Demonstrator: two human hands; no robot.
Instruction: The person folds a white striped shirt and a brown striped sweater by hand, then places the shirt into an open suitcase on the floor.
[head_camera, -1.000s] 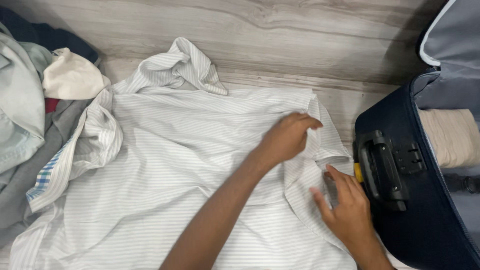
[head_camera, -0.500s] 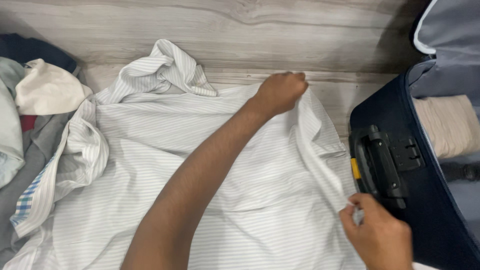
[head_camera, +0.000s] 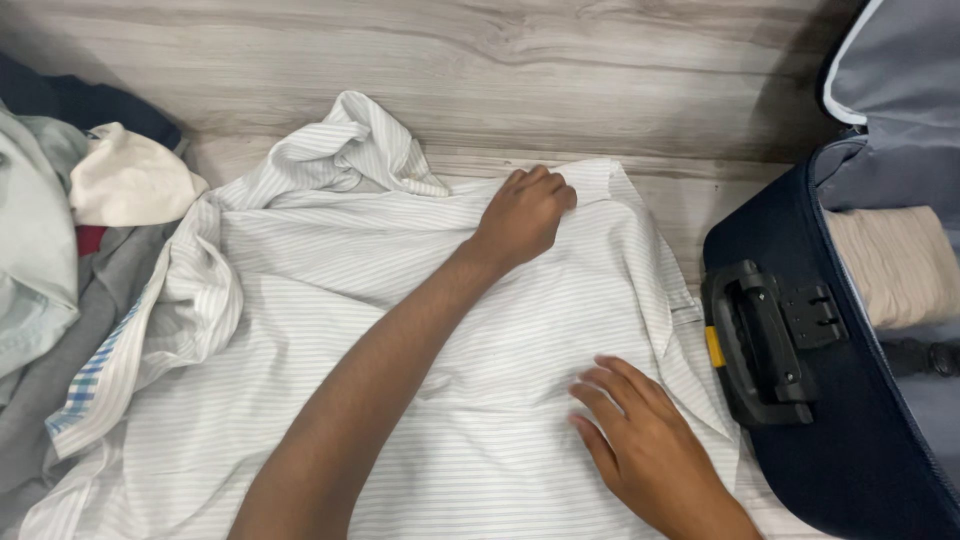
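L hand (head_camera: 522, 215) clenched on far edge of shirt (head_camera: 330, 300). R hand (head_camera: 645, 445) flat on shirt, fingers loose, gripping nothing. Suitcase (head_camera: 800, 420) just right of R hand; clothes pile (head_camera: 50, 260) well left of both.

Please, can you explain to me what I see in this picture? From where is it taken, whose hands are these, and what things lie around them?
The picture comes from a camera worn on a person's head, looking down, so both bare hands belong to that person. There is no machine. A white striped shirt is spread on a pale wooden floor. The left hand reaches across and rests curled on the cloth near the shirt's far edge; whether it pinches the cloth, I cannot tell. The right hand lies flat and open on the shirt, closer to the person. On the right stands an open dark blue suitcase with a black handle; beige folded cloth lies inside. At the left edge is a pile of other clothes.
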